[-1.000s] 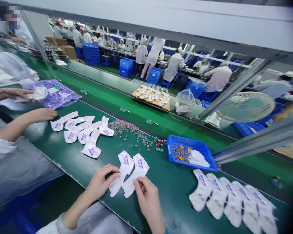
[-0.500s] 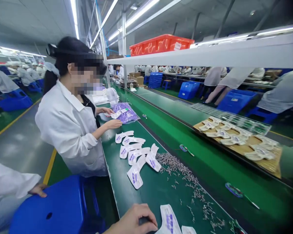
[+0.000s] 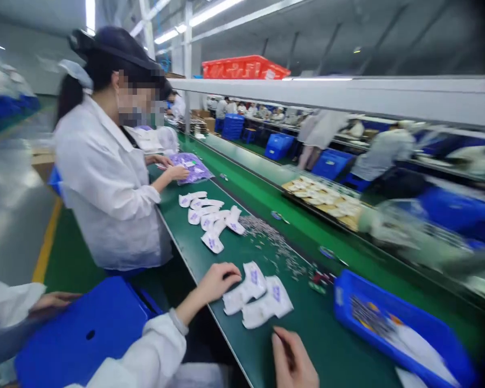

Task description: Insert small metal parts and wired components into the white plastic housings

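Observation:
My left hand (image 3: 218,281) is over the table's near edge, fingers loosely curved and thumb apart, with nothing visible in it. Right beside its fingertips lies a white curved piece with purple print (image 3: 248,288). A second white printed piece (image 3: 269,303) lies against the first, between my two hands. At the bottom, my right hand (image 3: 295,360) is bent with thumb and forefinger tips together; whatever they may hold is too small and blurred to name. Several similar white pieces (image 3: 213,241) lie farther up the green table (image 3: 194,256).
Small metal parts (image 3: 272,237) are scattered along the table's far side. A blue tray (image 3: 404,323) stands at right. A co-worker (image 3: 109,178) handles something by a purple bag (image 3: 192,168). Another person's hand (image 3: 54,303) is near a blue stool (image 3: 89,328).
The view has swung right and down, bringing the blue tray and my right hand into sight. My left hand has come away from the edge of the white piece it was at.

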Motion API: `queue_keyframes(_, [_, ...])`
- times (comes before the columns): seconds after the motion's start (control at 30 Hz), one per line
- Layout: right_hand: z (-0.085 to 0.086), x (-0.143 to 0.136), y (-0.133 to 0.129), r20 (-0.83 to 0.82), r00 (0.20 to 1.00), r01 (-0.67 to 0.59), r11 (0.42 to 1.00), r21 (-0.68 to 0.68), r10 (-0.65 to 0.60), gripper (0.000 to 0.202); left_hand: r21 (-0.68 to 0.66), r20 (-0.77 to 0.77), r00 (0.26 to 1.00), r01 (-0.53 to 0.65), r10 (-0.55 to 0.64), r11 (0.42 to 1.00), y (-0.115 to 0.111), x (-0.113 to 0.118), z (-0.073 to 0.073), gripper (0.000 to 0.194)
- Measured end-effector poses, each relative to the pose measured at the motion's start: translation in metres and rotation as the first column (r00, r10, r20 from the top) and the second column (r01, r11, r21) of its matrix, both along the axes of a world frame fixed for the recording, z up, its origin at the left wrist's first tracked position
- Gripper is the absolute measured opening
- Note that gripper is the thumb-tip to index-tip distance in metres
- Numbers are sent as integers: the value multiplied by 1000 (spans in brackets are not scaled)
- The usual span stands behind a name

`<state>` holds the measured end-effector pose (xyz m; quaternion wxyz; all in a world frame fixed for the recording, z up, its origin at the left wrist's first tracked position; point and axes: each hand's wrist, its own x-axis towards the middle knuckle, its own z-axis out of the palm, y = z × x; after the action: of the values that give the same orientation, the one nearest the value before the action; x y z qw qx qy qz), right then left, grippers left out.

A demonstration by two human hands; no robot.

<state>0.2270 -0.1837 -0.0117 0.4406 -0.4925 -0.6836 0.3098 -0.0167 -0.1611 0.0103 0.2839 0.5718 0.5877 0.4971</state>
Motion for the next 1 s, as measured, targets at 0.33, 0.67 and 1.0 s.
queue_keyframes(0.33, [20,2,-13,413,911,-75,988,133,13,17,28,-24,967,253,-252,967,-9,18,-21,32])
queue_keyframes(0.67, [24,65,-19,349,919,161,983,91,-183,16,-8,-89,926,369,-368,930,-12,95,-23,29])
queue_keyframes(1.0, [72,36,105,531,842,-87,996,-29,89,19,-94,53,893,450,-447,888,-14,98,-11,19])
